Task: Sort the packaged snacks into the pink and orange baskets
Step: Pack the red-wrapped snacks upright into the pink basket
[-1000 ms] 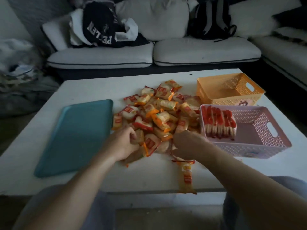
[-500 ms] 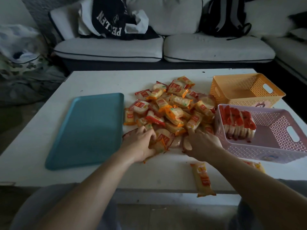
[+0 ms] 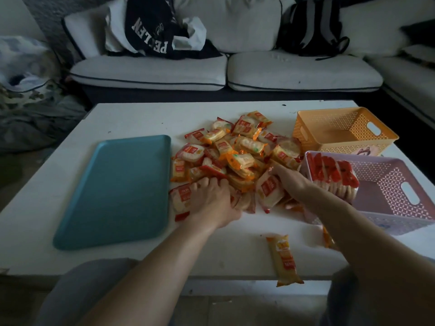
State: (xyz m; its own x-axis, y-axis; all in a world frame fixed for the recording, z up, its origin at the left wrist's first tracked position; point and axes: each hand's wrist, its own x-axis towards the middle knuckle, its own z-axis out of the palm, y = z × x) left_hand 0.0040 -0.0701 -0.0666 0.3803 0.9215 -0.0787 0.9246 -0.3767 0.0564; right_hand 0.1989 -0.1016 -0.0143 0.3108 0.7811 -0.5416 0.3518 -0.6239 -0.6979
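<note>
A heap of snack packets, some red-labelled and some orange-labelled, lies mid-table. My left hand rests on the heap's near left edge with its fingers curled over red-labelled packets. At the heap's near right edge, beside the pink basket, my right hand grips a red-labelled packet. A row of red packets stands in that basket's left end. The orange basket behind it shows nothing inside.
A teal tray lies left of the heap. One orange packet sits alone at the near edge of the white table; another peeks out by my right forearm. A sofa with clothes and a backpack stands behind.
Both hands have pushed further into the near edge of the heap. My right hand has slid right toward the pink basket, and a red-labelled packet now leans against it.
</note>
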